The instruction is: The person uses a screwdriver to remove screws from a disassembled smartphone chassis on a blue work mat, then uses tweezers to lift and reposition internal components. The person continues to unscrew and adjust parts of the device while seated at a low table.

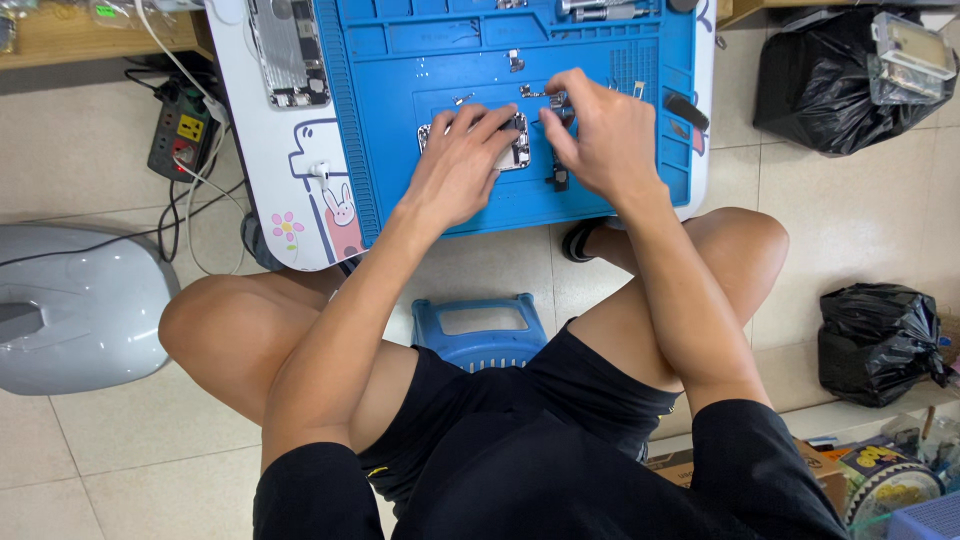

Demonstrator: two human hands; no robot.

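A blue repair mat (420, 60) covers a small white table (270, 170). On the mat lies a small opened phone housing (517, 152) with metal parts showing. My left hand (458, 160) rests flat on it, fingers pressing its left half. My right hand (600, 130) hovers at its upper right edge, fingertips pinched around a small dark part (560, 103) I cannot make out. Loose screws and small brackets (515, 60) are scattered higher up on the mat.
A second opened phone body (288, 50) lies on the table's upper left. A power strip (180, 130) with cables sits on the tiled floor at left, beside a grey rounded appliance (75, 300). Black bags (820, 80) stand at right. A blue stool (480, 330) is under me.
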